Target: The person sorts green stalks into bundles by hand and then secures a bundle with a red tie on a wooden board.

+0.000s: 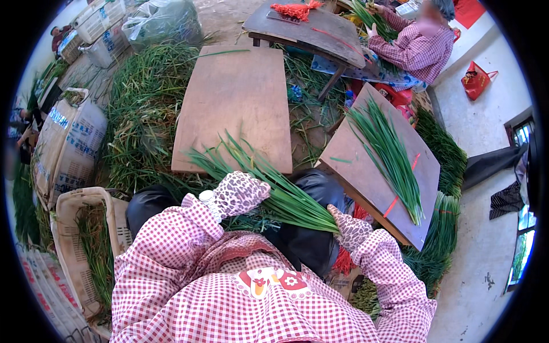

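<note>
A loose bunch of long green garlic chives lies slantwise over my lap, its leaf tips reaching onto the front of the wooden board. My right hand, in a leopard-print glove, is closed round the pale cut ends. Further up the leaves, my left hand in a matching glove has its fingers curled in against the bunch; exactly what they pinch is partly hidden. To the right, another bunch of chives rests on a tilted wooden board, with a red tie beneath its lower part.
Ahead stands a large wooden board. Heaped loose greens cover the floor at left, beside white baskets. A co-worker handles greens by a low table bearing red ties. Stacked chives line the right wall.
</note>
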{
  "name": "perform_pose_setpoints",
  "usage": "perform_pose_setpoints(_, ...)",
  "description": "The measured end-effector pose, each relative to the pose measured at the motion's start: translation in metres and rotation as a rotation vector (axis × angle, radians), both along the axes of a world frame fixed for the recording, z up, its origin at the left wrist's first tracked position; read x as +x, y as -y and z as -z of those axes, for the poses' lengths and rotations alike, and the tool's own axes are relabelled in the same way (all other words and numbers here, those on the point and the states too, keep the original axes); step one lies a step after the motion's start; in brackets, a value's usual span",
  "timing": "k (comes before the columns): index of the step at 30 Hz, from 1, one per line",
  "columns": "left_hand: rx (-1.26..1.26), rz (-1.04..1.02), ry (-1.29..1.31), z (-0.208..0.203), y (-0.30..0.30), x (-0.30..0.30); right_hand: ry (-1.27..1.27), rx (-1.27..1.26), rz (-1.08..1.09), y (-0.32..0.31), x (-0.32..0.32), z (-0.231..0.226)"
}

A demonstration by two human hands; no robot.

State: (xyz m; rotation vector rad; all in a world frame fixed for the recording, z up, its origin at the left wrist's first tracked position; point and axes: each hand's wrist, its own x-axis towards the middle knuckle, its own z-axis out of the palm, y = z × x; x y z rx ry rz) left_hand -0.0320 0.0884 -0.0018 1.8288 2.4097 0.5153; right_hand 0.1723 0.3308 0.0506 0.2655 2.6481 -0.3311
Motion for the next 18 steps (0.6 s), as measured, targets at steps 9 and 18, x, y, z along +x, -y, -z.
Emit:
perform_pose_setpoints(9,-0.190,-0.083,0.044,0.002,0.047,-0.020,0.115,0.050,-0.083,-0.012,0.013,-0.002)
perform_pose_setpoints(18,-0.628,-0.556,-0.140,0.035,0.159,-0.068,0.317,0.234,-0.136,-0.060,0.066,-0.044)
